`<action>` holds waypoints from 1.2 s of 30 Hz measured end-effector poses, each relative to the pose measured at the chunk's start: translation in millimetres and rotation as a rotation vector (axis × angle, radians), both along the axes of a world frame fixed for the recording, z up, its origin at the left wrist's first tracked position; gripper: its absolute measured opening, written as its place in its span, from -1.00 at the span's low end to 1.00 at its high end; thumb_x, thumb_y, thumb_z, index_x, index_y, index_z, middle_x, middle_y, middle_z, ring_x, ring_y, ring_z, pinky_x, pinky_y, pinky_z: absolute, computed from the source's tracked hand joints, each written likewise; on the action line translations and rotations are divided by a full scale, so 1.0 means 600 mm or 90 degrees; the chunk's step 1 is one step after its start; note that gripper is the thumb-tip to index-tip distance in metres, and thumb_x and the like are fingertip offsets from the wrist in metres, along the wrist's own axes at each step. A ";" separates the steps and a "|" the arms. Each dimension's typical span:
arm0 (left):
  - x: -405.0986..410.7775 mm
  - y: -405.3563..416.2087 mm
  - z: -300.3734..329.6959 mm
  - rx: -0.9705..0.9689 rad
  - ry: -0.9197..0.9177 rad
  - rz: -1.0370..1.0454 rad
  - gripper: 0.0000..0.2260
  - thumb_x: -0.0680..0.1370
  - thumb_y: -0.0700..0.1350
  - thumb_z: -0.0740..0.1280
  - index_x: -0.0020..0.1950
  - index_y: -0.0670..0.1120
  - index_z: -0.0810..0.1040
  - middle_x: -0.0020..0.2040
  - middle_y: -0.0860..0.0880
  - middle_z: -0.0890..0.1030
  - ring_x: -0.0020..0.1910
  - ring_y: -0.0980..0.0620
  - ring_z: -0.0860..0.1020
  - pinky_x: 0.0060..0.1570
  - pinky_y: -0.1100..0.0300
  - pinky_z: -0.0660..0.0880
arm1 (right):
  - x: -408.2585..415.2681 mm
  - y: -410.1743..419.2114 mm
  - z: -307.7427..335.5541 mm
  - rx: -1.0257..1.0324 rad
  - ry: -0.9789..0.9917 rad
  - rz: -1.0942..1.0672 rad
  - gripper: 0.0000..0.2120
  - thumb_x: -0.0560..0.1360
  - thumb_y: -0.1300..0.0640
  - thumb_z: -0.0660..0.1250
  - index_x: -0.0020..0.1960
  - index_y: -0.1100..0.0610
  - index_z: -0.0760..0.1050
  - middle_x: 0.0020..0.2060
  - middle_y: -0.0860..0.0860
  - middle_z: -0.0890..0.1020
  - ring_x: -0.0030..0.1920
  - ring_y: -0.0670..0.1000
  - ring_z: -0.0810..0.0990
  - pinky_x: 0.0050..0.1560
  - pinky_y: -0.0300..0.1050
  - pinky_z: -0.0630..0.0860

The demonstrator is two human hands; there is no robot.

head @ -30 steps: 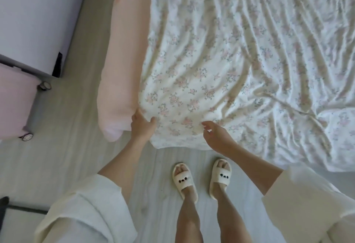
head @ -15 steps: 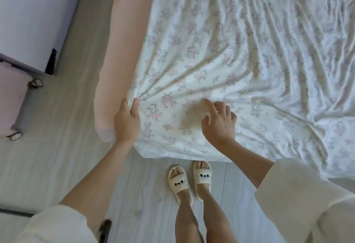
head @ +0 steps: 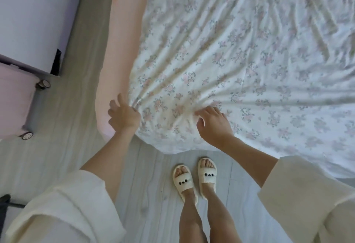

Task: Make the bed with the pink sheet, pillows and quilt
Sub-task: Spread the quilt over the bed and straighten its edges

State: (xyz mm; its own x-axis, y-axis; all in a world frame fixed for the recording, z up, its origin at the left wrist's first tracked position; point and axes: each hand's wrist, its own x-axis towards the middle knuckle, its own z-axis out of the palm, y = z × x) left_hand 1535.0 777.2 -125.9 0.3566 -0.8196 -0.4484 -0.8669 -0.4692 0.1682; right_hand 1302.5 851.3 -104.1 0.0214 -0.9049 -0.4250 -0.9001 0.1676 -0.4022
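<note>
Floral white cotton sheet (head: 240,60) lies spread over the pink mattress (head: 123,41), its near corner bunched at the bed's foot. Head view: my left hand (head: 123,117) pinches the sheet's side edge, thumb and fingers curled into the gathered folds. My right hand (head: 211,125) presses flat-fingered on the cloth, gripping nothing. Half a second ago the creases ran looser; they now radiate tight toward both hands. Judgement: the corner is being drawn taut, tucking not yet done. No pillows or quilt visible.
</note>
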 end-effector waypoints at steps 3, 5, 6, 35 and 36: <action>-0.036 -0.014 0.013 -0.100 -0.038 -0.208 -0.49 0.62 -0.03 0.08 0.55 0.01 -0.01 0.56 -0.10 -0.06 0.52 -0.17 -0.04 0.42 -0.19 0.09 | -0.010 -0.028 0.005 -0.152 0.026 -0.039 -0.69 0.46 0.23 0.16 0.13 0.14 0.56 0.12 0.10 0.56 0.17 0.17 0.50 0.17 0.13 0.37; -0.075 -0.038 0.017 -0.140 -0.017 -0.303 -0.50 0.63 0.01 0.06 0.55 0.04 0.00 0.57 -0.07 -0.08 0.54 -0.14 -0.10 0.45 -0.20 -0.01 | -0.022 -0.066 0.004 -0.229 0.062 -0.028 -0.64 0.42 0.20 0.10 0.11 0.13 0.56 0.12 0.13 0.57 0.18 0.20 0.52 0.23 0.29 0.34; -0.097 -0.052 0.018 -0.156 0.000 -0.332 -0.50 0.63 0.02 0.06 0.55 0.04 0.02 0.57 -0.07 -0.06 0.54 -0.13 -0.10 0.45 -0.21 -0.02 | -0.028 -0.090 0.003 -0.244 0.078 -0.010 -0.62 0.43 0.20 0.09 0.15 0.13 0.54 0.17 0.13 0.55 0.25 0.20 0.48 0.28 0.37 0.25; 0.004 -0.319 -0.014 0.262 0.257 -0.450 -0.41 0.58 0.23 0.10 0.54 0.18 -0.07 0.54 0.16 -0.19 0.53 0.03 -0.22 0.49 0.00 -0.08 | 0.014 -0.352 -0.021 0.251 0.356 0.011 -0.35 0.62 -0.16 -0.14 0.50 0.10 -0.39 0.48 0.22 -0.33 0.48 0.29 -0.32 0.43 0.37 -0.13; 0.019 -0.327 -0.001 0.241 0.261 -0.492 -0.43 0.60 0.19 0.10 0.55 0.14 -0.04 0.55 0.14 -0.13 0.53 0.06 -0.17 0.49 0.06 -0.07 | 0.026 -0.350 -0.012 0.246 0.354 -0.019 -0.37 0.62 -0.11 -0.11 0.52 0.12 -0.34 0.50 0.21 -0.27 0.50 0.27 -0.26 0.46 0.32 -0.08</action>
State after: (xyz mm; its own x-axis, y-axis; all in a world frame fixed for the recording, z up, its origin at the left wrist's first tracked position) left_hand 1546.2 581.1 -126.4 -0.4672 -0.5373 -0.7022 -0.8671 0.1233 0.4827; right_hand 1317.9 641.0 -111.2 -0.3159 -0.6821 -0.6595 -0.9488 0.2338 0.2126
